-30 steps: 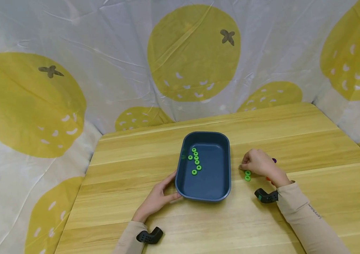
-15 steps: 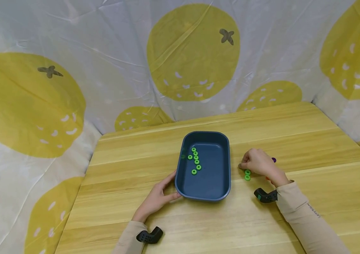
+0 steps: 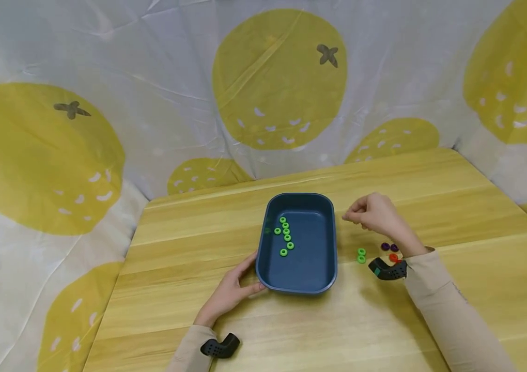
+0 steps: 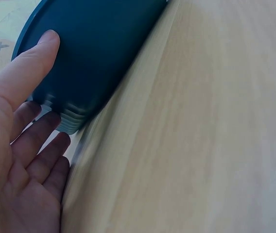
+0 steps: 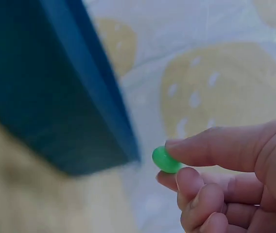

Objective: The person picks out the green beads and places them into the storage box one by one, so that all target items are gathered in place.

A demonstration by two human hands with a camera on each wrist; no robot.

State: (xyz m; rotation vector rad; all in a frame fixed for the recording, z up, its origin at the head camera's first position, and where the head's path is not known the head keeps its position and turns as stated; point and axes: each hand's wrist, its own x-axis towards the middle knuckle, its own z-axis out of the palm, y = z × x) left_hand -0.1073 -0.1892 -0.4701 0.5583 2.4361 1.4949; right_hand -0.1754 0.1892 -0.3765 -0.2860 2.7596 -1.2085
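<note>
My left hand (image 3: 228, 292) touches the lower left corner of a dark blue rectangular tray (image 3: 298, 292). In the left wrist view its thumb lies against the tray's outer wall, with the fingertips at the wall below. My right hand (image 3: 375, 214) is raised to the right of the tray. Between thumb and forefinger it pinches a small green ring (image 5: 164, 161), clear of the tray's rim in the right wrist view. Several green rings (image 3: 287, 237) lie inside the tray, towards its left side.
Two green rings (image 3: 361, 256) lie on the wooden table (image 3: 310, 330) right of the tray. Purple rings (image 3: 385, 247) and red rings (image 3: 393, 257) lie near the right wrist, partly hidden by its black wrist device (image 3: 386, 269). A patterned cloth (image 3: 166, 103) hangs behind the table.
My right hand has risen off the table and moved away from me, slightly left, with a green ring pinched. The purple and red rings show more fully. The left hand and tray stay put.
</note>
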